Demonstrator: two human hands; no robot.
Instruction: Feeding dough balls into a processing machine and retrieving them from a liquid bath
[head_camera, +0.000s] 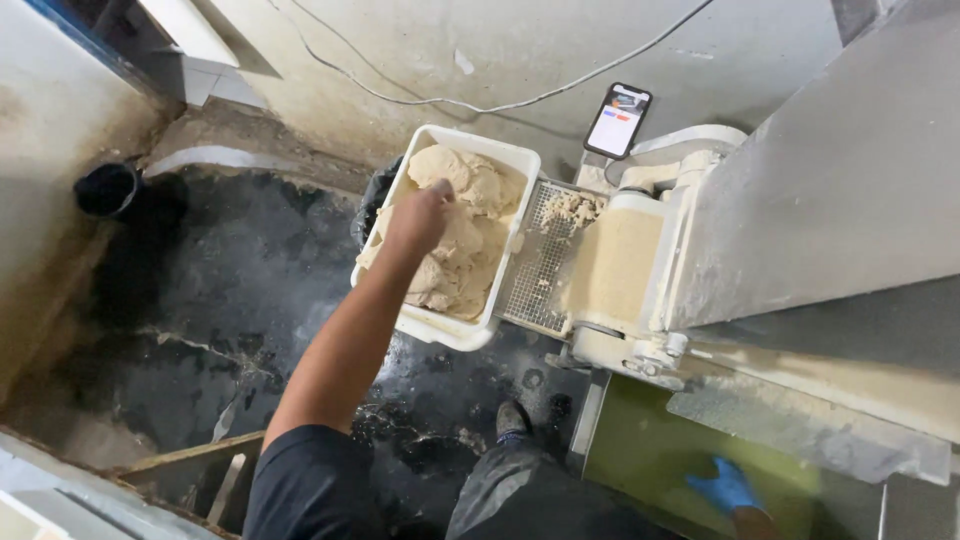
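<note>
While the grey metal machine (830, 190) fills the right of the frame, its floured roller (615, 265) and wire grid (540, 265) butt against a white tub (478, 335) at centre, set there to catch what comes off. Beige dough (470, 250) is heaped inside. The left hand (420, 218) reaches into it, fingers curled on the mass. At lower right, the blue-gloved right hand (725, 487) rests flat on a green surface (650, 450), seemingly bracing. A phone (618, 120) leans above.
</note>
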